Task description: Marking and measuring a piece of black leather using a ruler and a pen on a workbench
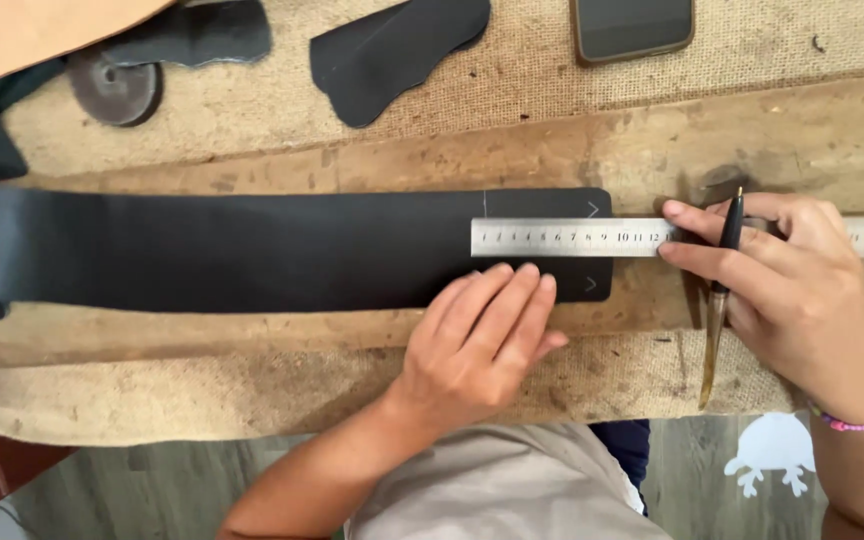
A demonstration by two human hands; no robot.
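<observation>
Left hand point(482, 335) lay flat, palm down, fingers point(512, 295) together and pointing away from the body, forearm coming up bare from the lower middle. Right hand point(782, 275) came in from the right edge, index finger and thumb stretched leftward, the other fingers curled, with a pink band around the wrist.

Soft, even daylight fills the scene, bright without harsh contrast. The steel ruler point(572, 237) shows a mild sheen (no blown-out glare). Short, faint shadows sit under the hands. Focus is sharp centrally, slightly softer and bowed toward the edges.
</observation>
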